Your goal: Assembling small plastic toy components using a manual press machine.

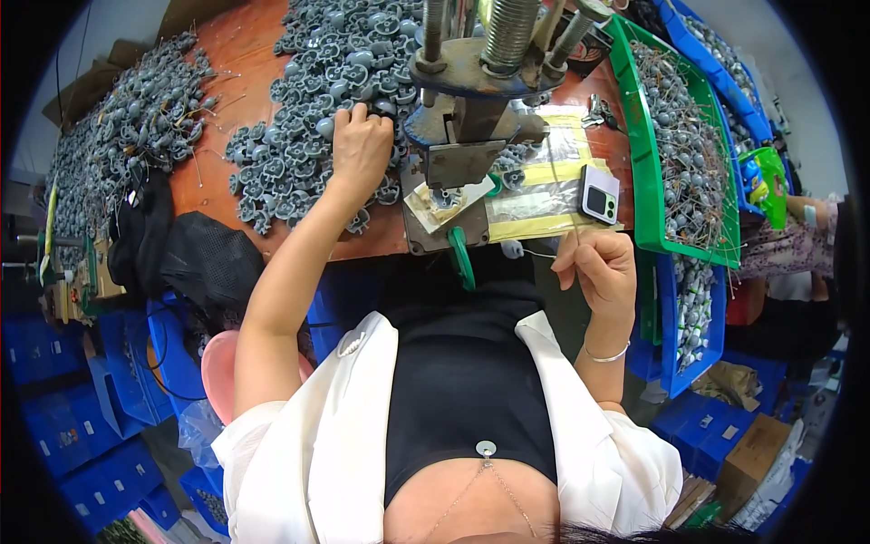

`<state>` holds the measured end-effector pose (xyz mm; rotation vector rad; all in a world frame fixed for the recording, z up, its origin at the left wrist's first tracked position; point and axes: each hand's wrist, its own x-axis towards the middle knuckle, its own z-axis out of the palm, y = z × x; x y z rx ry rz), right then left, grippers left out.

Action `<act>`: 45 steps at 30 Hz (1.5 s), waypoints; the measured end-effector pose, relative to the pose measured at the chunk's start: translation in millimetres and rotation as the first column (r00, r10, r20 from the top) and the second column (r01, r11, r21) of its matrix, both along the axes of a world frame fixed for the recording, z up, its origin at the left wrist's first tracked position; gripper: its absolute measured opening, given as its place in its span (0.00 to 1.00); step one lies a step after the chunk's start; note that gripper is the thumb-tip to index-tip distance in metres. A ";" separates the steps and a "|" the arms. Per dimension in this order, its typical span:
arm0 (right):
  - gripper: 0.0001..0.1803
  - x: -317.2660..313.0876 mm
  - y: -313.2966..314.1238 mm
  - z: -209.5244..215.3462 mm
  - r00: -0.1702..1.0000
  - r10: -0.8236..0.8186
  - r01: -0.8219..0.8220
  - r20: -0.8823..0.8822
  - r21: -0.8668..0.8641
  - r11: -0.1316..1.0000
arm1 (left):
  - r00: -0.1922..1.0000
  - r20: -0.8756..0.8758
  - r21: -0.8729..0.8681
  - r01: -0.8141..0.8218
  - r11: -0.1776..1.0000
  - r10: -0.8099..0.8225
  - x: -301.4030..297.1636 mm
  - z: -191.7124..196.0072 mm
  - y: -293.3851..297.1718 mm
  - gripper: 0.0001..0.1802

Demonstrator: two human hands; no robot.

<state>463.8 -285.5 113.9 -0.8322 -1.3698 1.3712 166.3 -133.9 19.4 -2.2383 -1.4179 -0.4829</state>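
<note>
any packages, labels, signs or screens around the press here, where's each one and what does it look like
Phone: back up on the taped sheet right of the press, pale lilac with a dark camera block; screen hidden.
Pouch: far right beyond the green tray, bright green with colourful print.
Cardboard box: lower right on the floor, plain brown.
Blue bins: lower left, small white labels on their fronts.

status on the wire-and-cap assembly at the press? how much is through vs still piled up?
Done: the green tray on the right holds many grey parts with wires attached. In hand: the left hand is picking from the pile of grey caps beside the press, while the right hand pinches a thin wire. Left: that large loose pile, plus another heap at far left.
</note>
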 end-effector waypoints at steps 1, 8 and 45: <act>0.15 1.6 -2.5 1.9 0.997 -0.018 0.018 0.082 -0.002 1.000 | 1.000 -0.023 0.019 0.016 1.000 -0.015 0.1 -0.4 2.4 0.05; 0.10 -5.4 -9.1 6.9 0.983 0.022 0.015 0.182 -0.201 0.979 | 0.996 -0.071 -0.097 0.050 0.994 -0.057 -11.7 22.6 4.2 0.05; 0.11 -88.8 10.4 -56.7 0.847 -0.134 0.056 0.514 0.165 0.985 | -0.496 0.446 0.019 0.838 0.546 0.745 43.6 22.4 -145.5 0.18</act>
